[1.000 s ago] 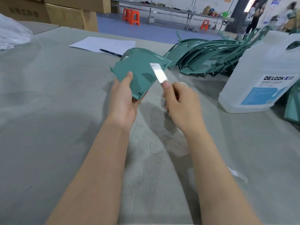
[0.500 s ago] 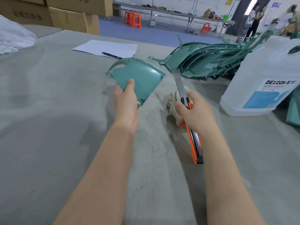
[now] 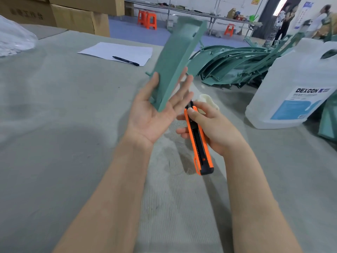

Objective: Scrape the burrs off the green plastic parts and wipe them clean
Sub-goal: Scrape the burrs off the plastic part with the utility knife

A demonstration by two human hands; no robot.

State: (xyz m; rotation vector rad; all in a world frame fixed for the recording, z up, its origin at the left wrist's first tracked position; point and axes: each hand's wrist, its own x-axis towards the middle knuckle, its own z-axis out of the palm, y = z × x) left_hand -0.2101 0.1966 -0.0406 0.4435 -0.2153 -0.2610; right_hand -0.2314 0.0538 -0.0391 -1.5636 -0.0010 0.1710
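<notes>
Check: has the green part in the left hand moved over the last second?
Yes. The green part now stands on edge, rising past the paper sheet it sat below.

A factory workshop: cardboard boxes at upper left, stacked green plastic parts at right, long metal tables behind.

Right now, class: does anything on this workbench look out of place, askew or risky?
The green plastic part stands on edge in the left hand, whose fingers lie straight, so it looks loosely balanced. The right hand grips the orange utility knife just beside that palm; its blade is hidden. Nothing looks spilled or broken.
</notes>
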